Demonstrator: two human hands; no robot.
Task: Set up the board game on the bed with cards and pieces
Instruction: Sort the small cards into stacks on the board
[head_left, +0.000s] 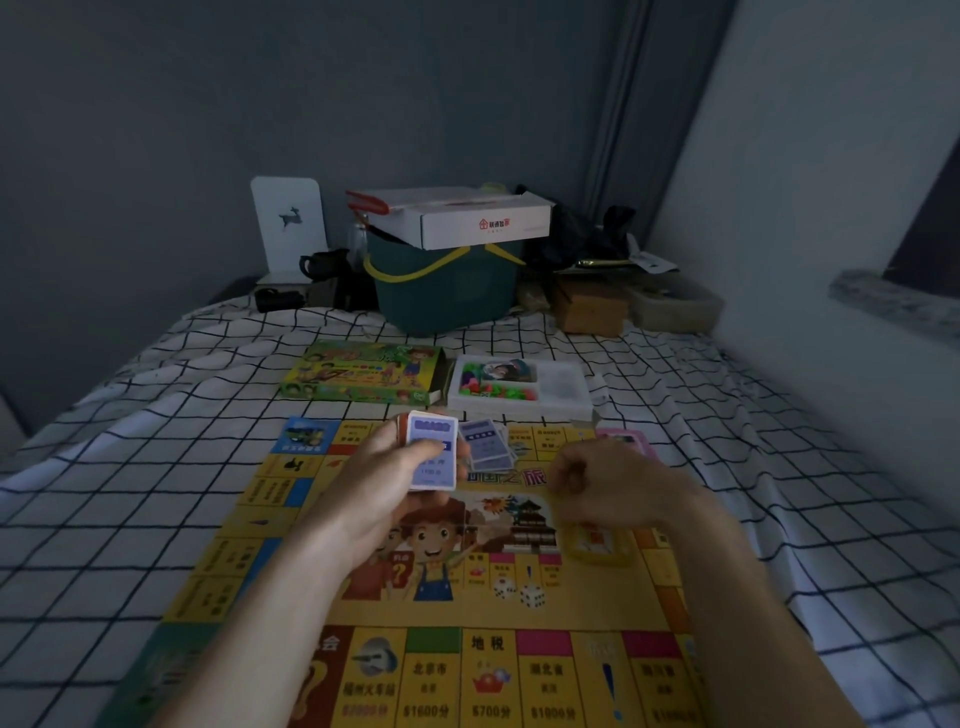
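At the frame's bottom the game board (441, 670) is lying flat on the bed (156, 415), while the left hand (384, 483) is gripping a card deck (432, 450) in its fingers, probably for dealing, and the right hand (597, 483) is hovering loosely curled, holding nothing.

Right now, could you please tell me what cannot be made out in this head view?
- Right hand: fingers curled; whether they hold a card is hidden.
- Card stack in the left hand: print blurred.
- Game board: near edge cut off by the frame.
- White tray: pieces too small to identify.
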